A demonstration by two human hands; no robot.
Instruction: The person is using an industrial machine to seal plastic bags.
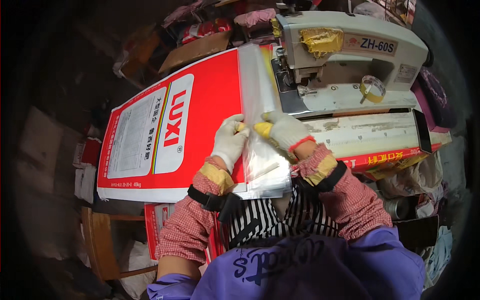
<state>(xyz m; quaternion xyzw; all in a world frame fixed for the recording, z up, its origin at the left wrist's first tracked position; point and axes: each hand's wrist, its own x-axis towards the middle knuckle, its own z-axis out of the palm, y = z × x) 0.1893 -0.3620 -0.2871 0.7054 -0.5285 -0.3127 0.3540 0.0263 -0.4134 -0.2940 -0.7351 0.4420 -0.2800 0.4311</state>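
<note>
A stack of red and white woven sacks (212, 95) lies flat in front of me, with a strip of clear plastic liner (255, 85) along its right side. My left hand (230, 140), in a white glove with yellow fingertips, is closed in a pinch at the liner's left edge, over the red sack. Just to the right, my right hand (284, 131), gloved alike, pinches the liner with its fingers closed. The film between the two hands is wrinkled. Beyond my right hand stands a pale industrial sewing machine (350, 55).
A roll of yellow tape (373, 89) sits on the machine's bed. A long pale board with marks (367, 134) lies on the right, above red and yellow packaging (385, 162). A wooden stool (100, 245) stands at lower left, and a cardboard piece (195, 51) lies behind the sacks.
</note>
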